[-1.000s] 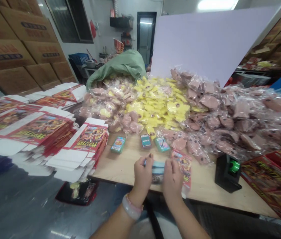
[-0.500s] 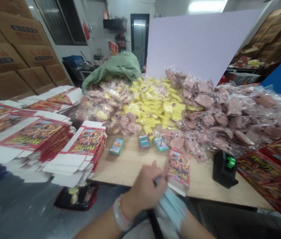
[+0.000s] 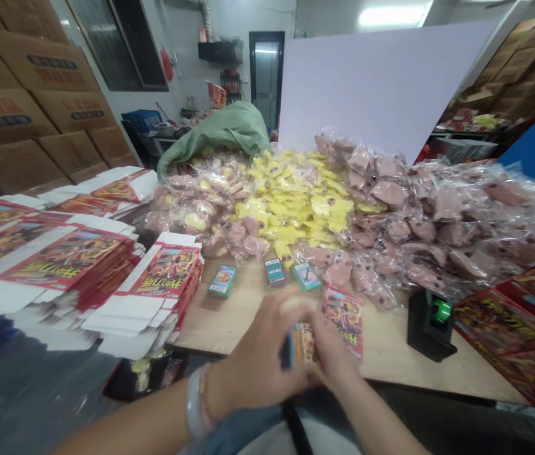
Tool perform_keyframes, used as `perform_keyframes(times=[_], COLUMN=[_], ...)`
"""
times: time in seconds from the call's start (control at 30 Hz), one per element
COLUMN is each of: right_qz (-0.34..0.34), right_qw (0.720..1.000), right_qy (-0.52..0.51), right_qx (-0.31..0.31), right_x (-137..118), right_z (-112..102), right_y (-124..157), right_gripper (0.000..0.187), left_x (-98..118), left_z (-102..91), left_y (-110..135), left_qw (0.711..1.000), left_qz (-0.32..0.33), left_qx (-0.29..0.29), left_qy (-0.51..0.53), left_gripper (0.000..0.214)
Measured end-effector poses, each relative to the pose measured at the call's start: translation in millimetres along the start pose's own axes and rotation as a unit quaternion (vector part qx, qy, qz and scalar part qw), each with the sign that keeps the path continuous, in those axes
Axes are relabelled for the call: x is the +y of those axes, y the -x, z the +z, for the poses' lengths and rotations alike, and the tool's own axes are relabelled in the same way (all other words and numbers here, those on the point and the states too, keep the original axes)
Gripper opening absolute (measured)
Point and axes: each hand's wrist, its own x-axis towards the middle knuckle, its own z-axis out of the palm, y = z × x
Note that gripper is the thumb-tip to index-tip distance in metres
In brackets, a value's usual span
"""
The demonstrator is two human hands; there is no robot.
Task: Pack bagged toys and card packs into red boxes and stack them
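My left hand [image 3: 258,363] and my right hand [image 3: 328,354] meet at the near edge of the wooden table [image 3: 390,354], both curled around a small card pack [image 3: 302,341] with a colourful printed face. Motion blurs the fingers. A red printed flat box [image 3: 345,316] lies on the table just beyond my right hand. Three small teal card packs [image 3: 222,280] [image 3: 275,272] [image 3: 307,275] lie in a row farther back. A bracelet sits on my left wrist.
A big heap of bagged pink toys [image 3: 428,221] and yellow toys [image 3: 295,202] covers the back of the table, with a green sack [image 3: 224,129] behind. Stacks of flat red cartons [image 3: 68,259] stand at left. A black tape dispenser [image 3: 431,322] stands at right.
My hands dropped below the table edge with a pale blue item, then rose again. They now hold a colourful card pack together at the table edge.
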Motion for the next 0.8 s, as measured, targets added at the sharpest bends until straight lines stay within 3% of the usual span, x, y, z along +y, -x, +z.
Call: perform_keyframes(times=[0.07,0.1,0.17,0.27,0.33,0.43,0.57,0.7,0.73,0.8], right_qz=[-0.059,-0.09,-0.128,-0.13,-0.144,-0.163,-0.1,0.03,0.055,0.042], right_qw=[0.995,0.988,0.978,0.979,0.977,0.975,0.993,0.994,0.992,0.995], right_qy=[0.074,0.111,0.152,0.151,0.147,0.132,0.067,-0.026,-0.041,-0.035], right_qx=[0.044,0.06,0.061,0.037,0.058,0.073,-0.017,-0.102,-0.107,-0.078], right_x=[-3,-4,-7,-12,-15,-17,-16,-14,-12,-7], right_z=[-1,-1,-2,-5,-6,-4,2,-1,-2,-3], right_y=[-4,-6,-7,-7,-8,-6,1,4,4,5], right_gripper=[0.025,0.025,0.026,0.027,0.027,0.025,0.027,0.026,0.028,0.031], left_x=[-10,-14,-16,-10,-6,-9,-25,-27,-26,-26], left_z=[13.3,20.1,31.0,35.8,33.0,27.2,27.1,34.5,37.0,42.6], left_y=[1,1,2,4,0,-13,-24,-20,-20,-21], left_qw=[0.974,0.956,0.954,0.974,0.965,0.905,0.825,0.747,0.727,0.703], left_qz=[-0.175,-0.222,-0.21,-0.109,-0.128,-0.25,-0.33,-0.395,-0.402,-0.406], left_qx=[0.129,0.166,0.179,0.174,0.181,0.206,0.212,0.14,0.114,0.074], left_qy=[0.067,0.094,0.115,0.1,0.141,0.275,0.406,0.517,0.545,0.58], left_gripper=[0.035,0.028,0.024,0.026,0.032,0.046,0.042,0.054,0.058,0.061])
